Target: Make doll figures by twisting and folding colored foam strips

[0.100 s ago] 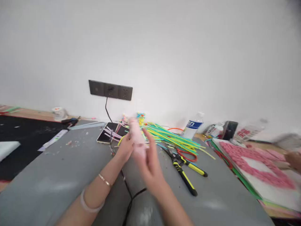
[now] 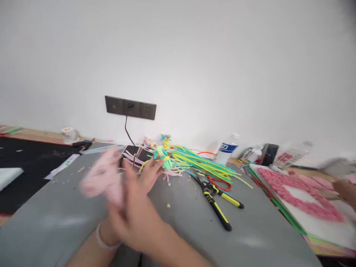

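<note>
My right hand (image 2: 136, 207) is closed round a pale pink tool (image 2: 101, 176), shaped like a hot glue gun and blurred by motion. It hangs over the table, tilted to the left. Beyond it, partly hidden by my right hand, my left hand (image 2: 150, 175) holds a small turquoise and yellow figure (image 2: 163, 157) of bent stems by its lower part. Loose pink stems (image 2: 175, 172) lie at those fingers. To the right spreads a pile of yellow and turquoise stems (image 2: 205, 162). A dark phone (image 2: 141, 155) lies behind my left hand.
Yellow-black pliers (image 2: 214, 202) and red-handled scissors (image 2: 219, 183) lie on the grey table (image 2: 250, 222). A water bottle (image 2: 226, 148) stands behind. A black cord (image 2: 126, 128) runs from the wall socket (image 2: 130, 107). Another person's hand (image 2: 345, 191) is at right beside a pink fluffy piece (image 2: 303, 196).
My right hand has swung left and toward me with the pink tool, away from in front of my left hand. The turquoise and yellow figure now shows in my left hand.
</note>
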`<state>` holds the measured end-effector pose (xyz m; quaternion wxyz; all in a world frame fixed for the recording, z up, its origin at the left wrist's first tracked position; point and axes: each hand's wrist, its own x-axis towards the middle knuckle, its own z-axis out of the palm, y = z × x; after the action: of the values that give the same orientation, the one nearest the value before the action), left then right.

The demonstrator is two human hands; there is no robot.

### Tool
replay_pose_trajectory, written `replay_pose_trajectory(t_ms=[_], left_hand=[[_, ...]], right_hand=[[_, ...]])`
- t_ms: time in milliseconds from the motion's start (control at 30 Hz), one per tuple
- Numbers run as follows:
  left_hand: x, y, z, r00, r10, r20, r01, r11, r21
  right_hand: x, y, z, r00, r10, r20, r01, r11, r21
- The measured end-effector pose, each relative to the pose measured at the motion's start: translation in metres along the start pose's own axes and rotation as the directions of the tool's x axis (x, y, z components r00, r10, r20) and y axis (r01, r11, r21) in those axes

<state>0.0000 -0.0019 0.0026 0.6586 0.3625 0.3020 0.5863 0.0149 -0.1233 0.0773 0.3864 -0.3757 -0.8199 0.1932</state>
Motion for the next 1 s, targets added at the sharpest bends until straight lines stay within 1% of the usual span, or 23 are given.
replay_pose_trajectory(t_ms=[33,67,100,167,200,267,333,367,400,433,467,500,533,567,600,633,700,733,800,867,933,1000], left_hand=[[-0.001,0.001,0.001,0.999,-0.033,0.013,0.033,0.999,-0.012],[-0.001,0.002,0.001,0.998,-0.063,0.029,0.064,0.998,-0.018],[-0.002,0.003,0.002,0.996,-0.077,0.042,0.077,0.997,-0.018],[-0.003,0.004,0.002,0.993,-0.103,0.053,0.104,0.994,-0.030],[-0.003,0.005,0.003,0.992,-0.112,0.056,0.114,0.993,-0.037],[-0.003,0.006,0.003,0.990,-0.128,0.062,0.131,0.990,-0.049],[-0.004,0.007,0.003,0.988,-0.139,0.067,0.143,0.988,-0.060],[-0.004,0.007,0.003,0.988,-0.141,0.069,0.146,0.987,-0.066],[-0.004,0.007,0.002,0.987,-0.143,0.070,0.148,0.986,-0.071],[-0.003,0.007,0.002,0.987,-0.143,0.071,0.148,0.986,-0.077],[-0.003,0.007,0.001,0.988,-0.141,0.070,0.146,0.986,-0.083],[-0.002,0.006,0.001,0.988,-0.138,0.070,0.144,0.986,-0.088],[-0.001,0.006,0.000,0.988,-0.136,0.068,0.142,0.985,-0.093],[0.000,0.005,0.000,0.989,-0.134,0.066,0.140,0.985,-0.098],[0.001,0.005,0.000,0.989,-0.133,0.061,0.139,0.985,-0.102],[0.001,0.005,0.000,0.990,-0.132,0.057,0.137,0.985,-0.106],[0.002,0.005,0.000,0.990,-0.127,0.054,0.132,0.985,-0.112],[0.001,0.005,0.001,0.991,-0.125,0.055,0.130,0.985,-0.114],[0.000,0.006,0.002,0.990,-0.125,0.059,0.131,0.985,-0.116],[-0.001,0.007,0.002,0.990,-0.130,0.057,0.136,0.984,-0.112],[-0.002,0.008,0.002,0.990,-0.133,0.050,0.138,0.985,-0.106],[-0.001,0.008,0.001,0.990,-0.134,0.044,0.137,0.986,-0.099]], right_hand=[[0.007,-0.013,0.017,0.989,0.016,0.148,-0.011,0.999,-0.031],[0.015,-0.023,0.034,0.958,0.014,0.285,-0.002,0.999,-0.043],[0.022,-0.030,0.051,0.934,0.034,0.355,-0.013,0.998,-0.060],[0.037,-0.037,0.083,0.920,0.126,0.372,-0.067,0.983,-0.169],[0.043,-0.038,0.097,0.901,0.188,0.391,-0.103,0.968,-0.228],[0.053,-0.034,0.119,0.865,0.267,0.426,-0.143,0.943,-0.300],[0.058,-0.030,0.128,0.824,0.346,0.448,-0.198,0.918,-0.344],[0.057,-0.028,0.126,0.816,0.362,0.450,-0.209,0.912,-0.354],[0.055,-0.027,0.120,0.827,0.360,0.433,-0.211,0.911,-0.354],[0.050,-0.025,0.109,0.846,0.347,0.405,-0.208,0.914,-0.349],[0.045,-0.023,0.094,0.888,0.309,0.340,-0.193,0.923,-0.333],[0.037,-0.020,0.075,0.923,0.248,0.296,-0.160,0.943,-0.290],[0.029,-0.015,0.054,0.946,0.184,0.267,-0.123,0.966,-0.229],[0.019,-0.007,0.030,0.958,0.171,0.231,-0.129,0.974,-0.185],[0.009,0.004,0.006,0.967,0.176,0.186,-0.155,0.980,-0.123],[-0.001,0.017,-0.017,0.966,0.220,0.134,-0.214,0.975,-0.062],[-0.021,0.049,-0.055,0.950,0.302,0.084,-0.307,0.951,0.049],[-0.031,0.065,-0.070,0.932,0.354,0.081,-0.360,0.930,0.074],[-0.047,0.094,-0.085,0.874,0.473,0.112,-0.481,0.875,0.061],[-0.060,0.113,-0.086,0.836,0.521,0.172,-0.535,0.844,0.042],[-0.070,0.121,-0.077,0.829,0.525,0.195,-0.545,0.835,0.069],[-0.076,0.123,-0.066,0.839,0.517,0.171,-0.535,0.841,0.078]])
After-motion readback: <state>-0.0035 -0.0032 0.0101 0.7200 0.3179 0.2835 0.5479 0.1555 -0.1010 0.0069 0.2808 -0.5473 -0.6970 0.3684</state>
